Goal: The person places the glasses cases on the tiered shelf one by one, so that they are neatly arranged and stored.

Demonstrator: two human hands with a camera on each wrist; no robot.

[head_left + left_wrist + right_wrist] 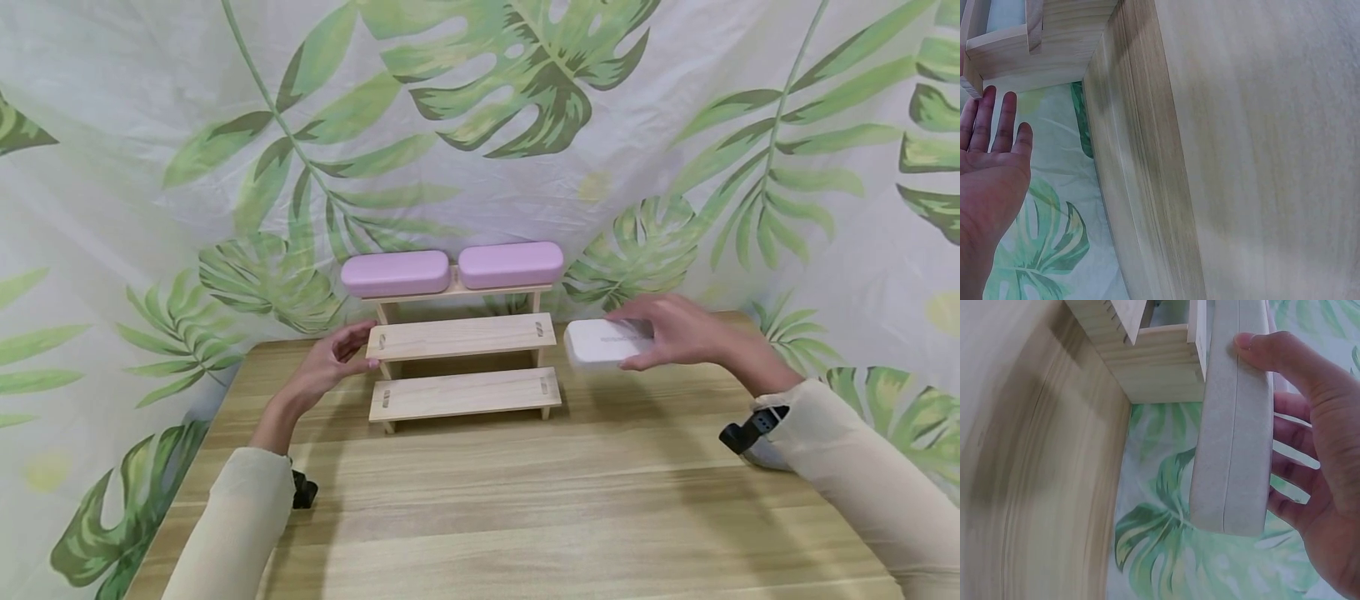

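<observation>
My right hand (678, 335) holds a white glasses case (603, 342), a rounded oblong with faint lettering on top, just right of a three-step wooden stand (461, 335). In the right wrist view, the thumb presses the side of the case (1232, 444) near its seam, and the fingers lie behind it. Two lilac glasses cases (395, 273) rest side by side on the top step. My left hand (330, 367) is at the left end of the middle step, fingertips touching or nearly touching the wood. In the left wrist view, that hand's fingers (1005, 125) are extended.
The stand's lowest step (465, 395) bears nothing. A wood-grain table (480, 517) extends in front and to both sides. Behind it hangs a leaf-patterned cloth (517, 183), close to the stand's back. Black cameras are strapped at both wrists.
</observation>
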